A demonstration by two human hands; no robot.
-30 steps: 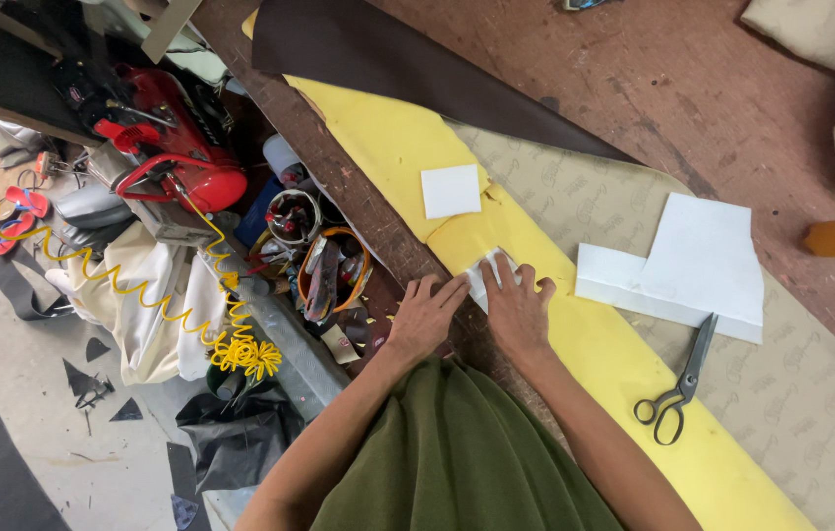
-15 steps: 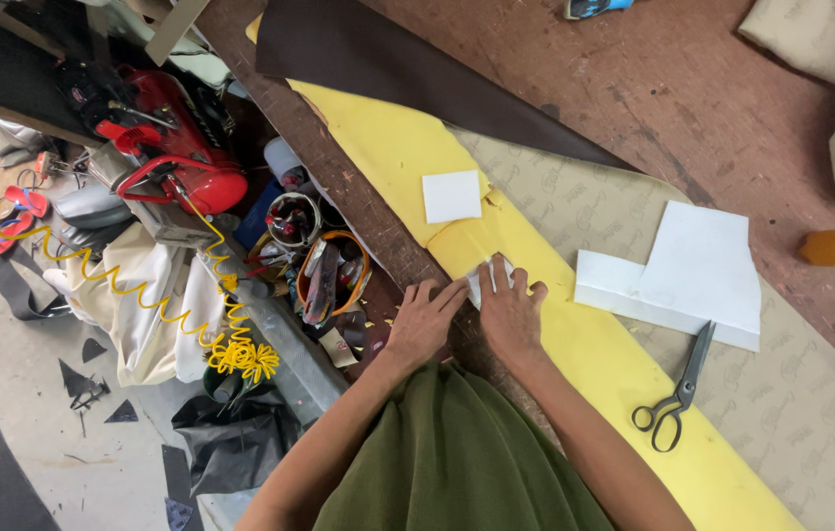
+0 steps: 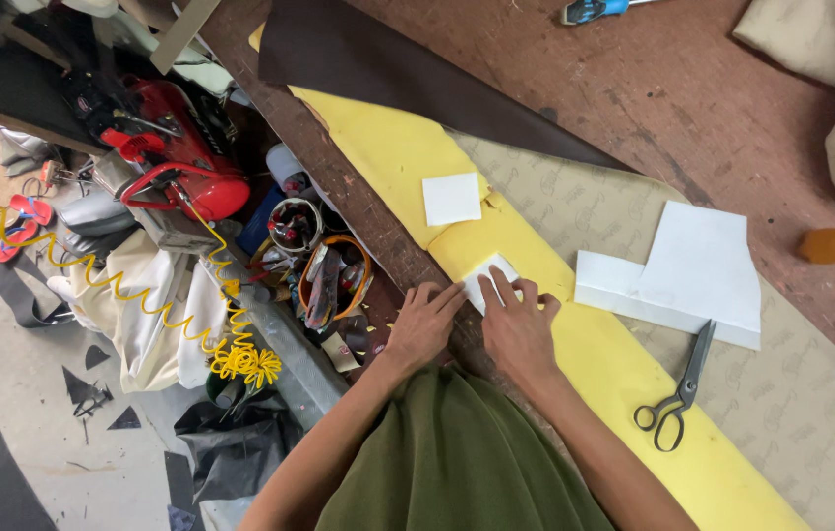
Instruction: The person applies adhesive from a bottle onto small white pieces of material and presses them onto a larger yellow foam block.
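My left hand (image 3: 423, 325) rests at the table's near edge, fingertips touching the corner of a small white square piece (image 3: 489, 275). My right hand (image 3: 519, 326) lies flat on the long yellow foam strip (image 3: 595, 364), its fingers pressing on that same white piece. A second white square (image 3: 452, 199) lies farther up the yellow strip. Neither hand grips anything; both press down with fingers spread.
Black-handled scissors (image 3: 678, 393) lie right of my right hand, beside a large white cut panel (image 3: 693, 270). A dark brown sheet (image 3: 408, 74) and beige patterned material (image 3: 811, 393) cover the wooden table (image 3: 654, 98). Left of the table are a red compressor (image 3: 181, 162), yellow coiled hose (image 3: 191, 315) and a tool basket (image 3: 334, 285).
Both hands have shifted only slightly on the small white piece; the view moved a little. Nothing was picked up or let go.
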